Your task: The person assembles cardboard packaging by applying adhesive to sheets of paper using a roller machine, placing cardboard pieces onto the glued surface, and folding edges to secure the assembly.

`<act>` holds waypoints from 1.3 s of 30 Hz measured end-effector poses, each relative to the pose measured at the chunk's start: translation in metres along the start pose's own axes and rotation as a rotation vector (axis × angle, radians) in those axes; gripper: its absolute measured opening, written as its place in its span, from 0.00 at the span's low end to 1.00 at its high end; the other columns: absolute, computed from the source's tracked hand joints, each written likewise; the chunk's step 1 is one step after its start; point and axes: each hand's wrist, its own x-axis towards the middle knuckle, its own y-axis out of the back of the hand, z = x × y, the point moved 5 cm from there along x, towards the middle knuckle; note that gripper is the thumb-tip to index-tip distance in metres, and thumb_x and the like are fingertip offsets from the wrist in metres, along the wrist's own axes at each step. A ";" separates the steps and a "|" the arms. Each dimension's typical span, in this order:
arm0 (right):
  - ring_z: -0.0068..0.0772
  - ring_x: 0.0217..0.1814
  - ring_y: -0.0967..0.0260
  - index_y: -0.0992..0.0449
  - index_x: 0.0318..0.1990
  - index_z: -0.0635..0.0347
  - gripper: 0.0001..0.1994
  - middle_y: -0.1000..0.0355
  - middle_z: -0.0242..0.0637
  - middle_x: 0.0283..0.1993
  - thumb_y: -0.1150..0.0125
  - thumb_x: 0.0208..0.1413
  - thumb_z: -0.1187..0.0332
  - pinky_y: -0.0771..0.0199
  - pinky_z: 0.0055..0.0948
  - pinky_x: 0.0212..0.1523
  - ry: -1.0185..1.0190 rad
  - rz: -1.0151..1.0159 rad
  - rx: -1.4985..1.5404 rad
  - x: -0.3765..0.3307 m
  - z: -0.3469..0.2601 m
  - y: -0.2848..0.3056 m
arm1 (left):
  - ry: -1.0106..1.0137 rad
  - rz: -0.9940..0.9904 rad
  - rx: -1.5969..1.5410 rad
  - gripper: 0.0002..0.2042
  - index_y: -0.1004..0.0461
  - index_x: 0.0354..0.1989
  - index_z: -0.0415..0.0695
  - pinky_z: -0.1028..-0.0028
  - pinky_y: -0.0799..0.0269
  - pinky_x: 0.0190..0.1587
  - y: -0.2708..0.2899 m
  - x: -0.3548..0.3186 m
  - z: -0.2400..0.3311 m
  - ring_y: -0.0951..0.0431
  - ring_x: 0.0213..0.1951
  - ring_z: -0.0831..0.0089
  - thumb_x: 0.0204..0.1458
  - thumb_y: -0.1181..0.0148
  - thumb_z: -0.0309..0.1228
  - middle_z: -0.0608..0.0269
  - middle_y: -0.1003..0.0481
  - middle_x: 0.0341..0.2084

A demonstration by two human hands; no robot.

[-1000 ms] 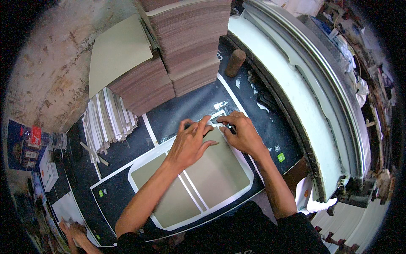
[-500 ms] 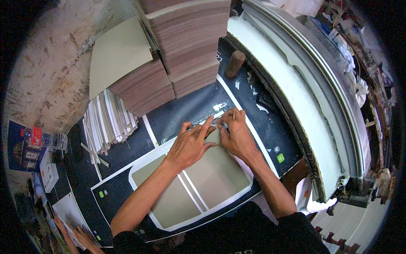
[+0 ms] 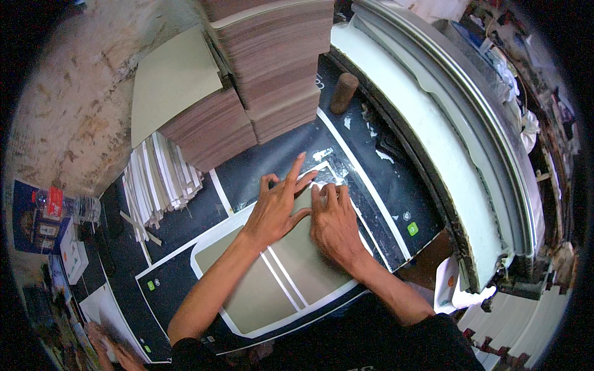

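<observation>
Two grey cardboard panels (image 3: 257,300) lie side by side with narrow white strips between them. They rest on a black printed cover sheet (image 3: 179,281), whose white edges are folded in around them. My left hand (image 3: 276,207) lies on the far part of the panels, fingers spread, index finger stretched past the far edge. Beside it my right hand (image 3: 337,226) is closed, its bent fingers bunched at the far right corner on the white folded edge (image 3: 317,183). The fingertips partly hide that edge.
Tall stacks of grey board (image 3: 278,74) stand at the back, with a bundle of paper strips (image 3: 162,179) at their left. A brown cylinder (image 3: 344,93) stands upright near a long white-and-metal curved-looking structure (image 3: 427,148). Another person's hands (image 3: 114,346) work at lower left.
My right hand has moved nearer and slightly left, from a pinch at the corner to bent fingers on the folded edge. My left index finger now stretches farther out.
</observation>
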 end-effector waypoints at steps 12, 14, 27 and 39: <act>0.50 0.57 0.32 0.23 0.54 0.62 0.20 0.27 0.50 0.50 0.38 0.52 0.80 0.29 0.44 0.57 -0.186 0.205 0.501 -0.014 0.054 0.036 | -0.026 -0.072 0.045 0.44 0.53 0.74 0.41 0.55 0.44 0.64 -0.013 0.001 -0.003 0.23 0.57 0.60 0.55 0.34 0.45 0.60 0.18 0.50; 0.50 0.55 0.31 0.31 0.63 0.61 0.27 0.25 0.49 0.48 0.39 0.53 0.82 0.29 0.44 0.56 -0.089 0.180 0.488 -0.006 0.051 0.035 | -0.005 -0.042 0.053 0.42 0.51 0.73 0.42 0.56 0.44 0.64 -0.014 -0.007 -0.005 0.22 0.55 0.60 0.55 0.34 0.43 0.61 0.17 0.47; 0.42 0.46 0.24 0.36 0.69 0.58 0.35 0.20 0.44 0.44 0.35 0.52 0.81 0.24 0.37 0.48 -0.169 0.255 0.493 0.002 0.061 0.027 | 0.108 0.238 -0.160 0.41 0.47 0.72 0.42 0.62 0.36 0.63 0.003 -0.031 0.015 0.22 0.52 0.61 0.52 0.29 0.27 0.59 0.17 0.46; 0.27 0.43 0.22 0.21 0.56 0.68 0.15 0.19 0.40 0.45 0.37 0.65 0.69 0.22 0.26 0.46 -0.486 -0.139 1.363 -0.017 0.035 0.033 | 0.537 0.334 -1.512 0.37 0.51 0.74 0.45 0.68 0.29 0.54 -0.015 -0.044 0.038 0.23 0.53 0.64 0.58 0.38 0.28 0.49 0.23 0.53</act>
